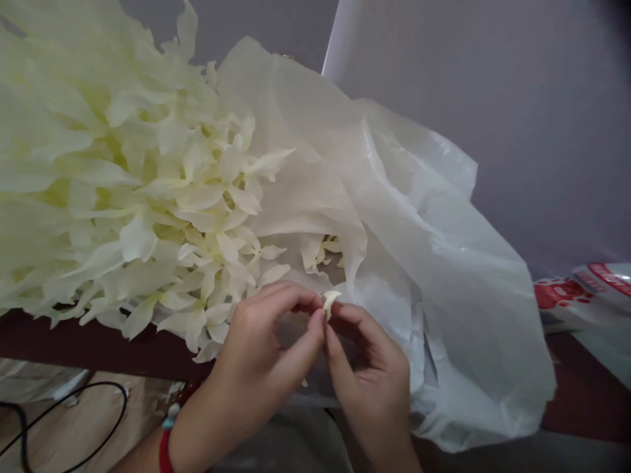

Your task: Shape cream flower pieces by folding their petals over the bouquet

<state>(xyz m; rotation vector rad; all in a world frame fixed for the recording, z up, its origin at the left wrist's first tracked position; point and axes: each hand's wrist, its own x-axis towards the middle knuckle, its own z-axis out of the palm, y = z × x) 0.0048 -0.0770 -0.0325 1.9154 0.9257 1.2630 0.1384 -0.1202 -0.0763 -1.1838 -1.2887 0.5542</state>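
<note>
A small cream petal piece [330, 302] is pinched between the fingertips of both hands, near the middle of the view. My left hand [276, 341], with a red band and beads at the wrist, closes thumb and fingers on it from the left. From the right, my right hand [367, 355] meets it with thumb and fingers bent together. A large heap of cream-white flowers [197, 197] spreads over the left side, its lower edge beside my left hand. Crumpled white plastic sheeting [444, 276] lies behind and right of the hands.
A few loose petals [331, 246] show in a gap of the sheeting. At the right edge is a red and white package [566, 292]. A dark red table edge [89, 341] runs below the flowers, and a black cable [123, 401] loops at the lower left.
</note>
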